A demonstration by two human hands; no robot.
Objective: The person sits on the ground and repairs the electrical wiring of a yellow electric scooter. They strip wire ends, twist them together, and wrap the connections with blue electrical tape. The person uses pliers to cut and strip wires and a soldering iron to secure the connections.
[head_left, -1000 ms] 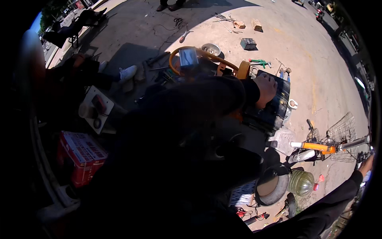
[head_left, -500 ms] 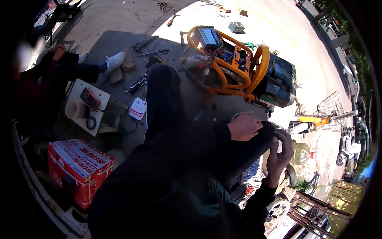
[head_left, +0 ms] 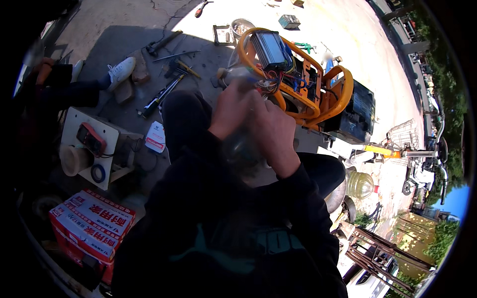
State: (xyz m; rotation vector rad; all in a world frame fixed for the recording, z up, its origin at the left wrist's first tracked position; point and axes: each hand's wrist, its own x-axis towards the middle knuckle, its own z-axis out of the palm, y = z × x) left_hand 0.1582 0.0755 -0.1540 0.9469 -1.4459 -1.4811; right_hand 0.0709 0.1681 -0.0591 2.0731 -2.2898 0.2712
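Note:
My left hand point(head_left: 230, 110) and my right hand point(head_left: 274, 130) are together in front of me, side by side above my knees. Both have curled fingers and the fingertips meet; whatever they pinch is hidden. Right beyond them, a bundle of coloured wires point(head_left: 271, 85) hangs from a silver finned controller box point(head_left: 271, 48). That box sits on the end of an orange tubular vehicle frame point(head_left: 343, 102). A black box point(head_left: 360, 111) is fixed at the frame's far right end.
On the left, a small white stand point(head_left: 112, 149) bears a red multimeter point(head_left: 91, 139), a tape roll point(head_left: 98, 173) and a cup point(head_left: 74, 160). A red-and-white carton point(head_left: 92, 223) is nearer. Tools, including a hammer point(head_left: 161, 43), lie near another person's white shoe point(head_left: 120, 70).
Both hands have left my right knee area and come up and left to the wires, closing together. The view has shifted a little, and the other person's hands have moved slightly.

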